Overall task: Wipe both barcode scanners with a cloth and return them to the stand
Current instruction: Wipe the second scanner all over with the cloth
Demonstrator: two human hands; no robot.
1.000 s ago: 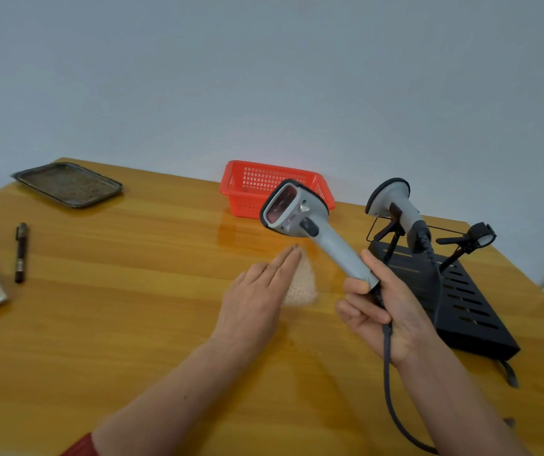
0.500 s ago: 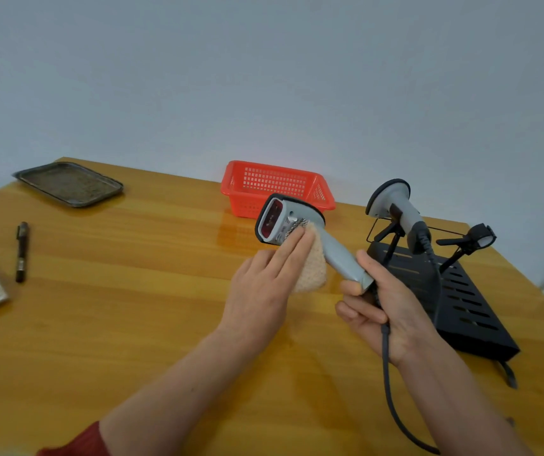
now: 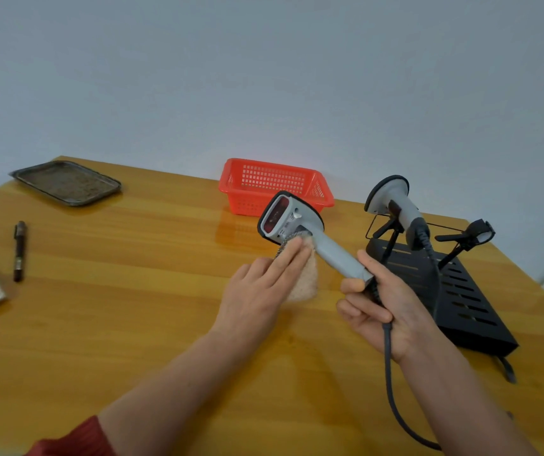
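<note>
Head view is showing the right hand (image 3: 379, 311) gripping the scanner (image 3: 313, 238) by its handle above the surface (image 3: 132, 324), long axis running toward ten o'clock, while the left hand (image 3: 257, 291) is pressing the cloth (image 3: 303, 281) flat-fingered against its neck.

Plain pale grey wall (image 3: 264, 77) behind a glossy wooden table (image 3: 115, 307) — evenly lit.

Your grey scanner (image 3: 326, 250) tilts up-left over the counter (image 3: 132, 291), red window showing, pink cloth (image 3: 306, 278) pressed beneath its head. The second grey scanner (image 3: 395, 205) rests in the black stand (image 3: 468, 297) to your right.
</note>
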